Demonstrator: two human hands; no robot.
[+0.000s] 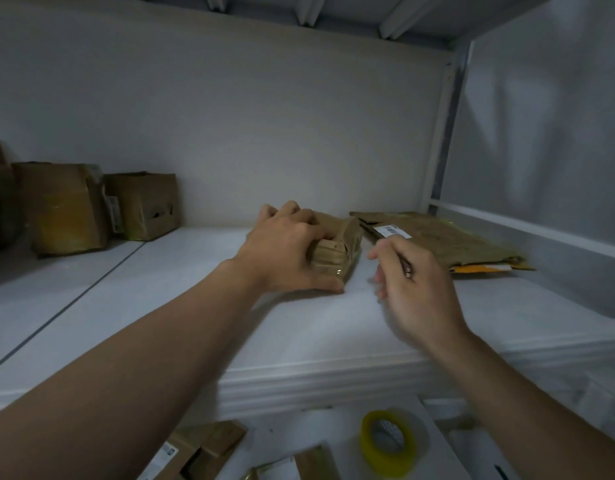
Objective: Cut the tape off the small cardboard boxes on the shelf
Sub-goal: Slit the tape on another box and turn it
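Observation:
A small taped cardboard box lies on the white shelf near the middle. My left hand grips it from above and the left, fingers over its top and thumb at its near corner. My right hand hovers just right of the box and pinches a thin dark tool, whose metal end shows at the knuckles; its tip is hidden. The right hand is slightly blurred and does not touch the box.
A flattened cardboard piece with a white label lies at the back right. Two taped boxes stand at the back left. Below the shelf edge lie a yellow tape roll and more cardboard.

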